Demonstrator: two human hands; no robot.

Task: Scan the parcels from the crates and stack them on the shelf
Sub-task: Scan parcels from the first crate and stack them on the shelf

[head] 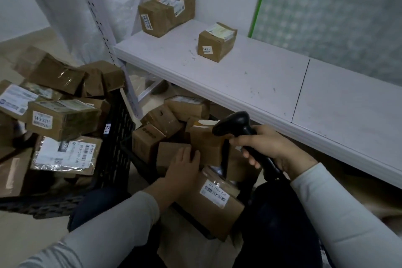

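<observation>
White shelf (250, 85) behind; right hand (272, 148) fingers (250, 159) curled round scanner (237, 122); left hand (181, 169) fingers (188, 154) flat on parcel (167, 154).

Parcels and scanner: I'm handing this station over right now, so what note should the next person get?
Left hand: open, resting on a plain parcel in the front crate.
Right hand: grips the barcode scanner, head towards that pile.
Done: a larger parcel and a smaller parcel, both labelled, stand apart on the white shelf.
Left: the front crate and the left crate are both heaped with parcels to scan and stack.
</observation>
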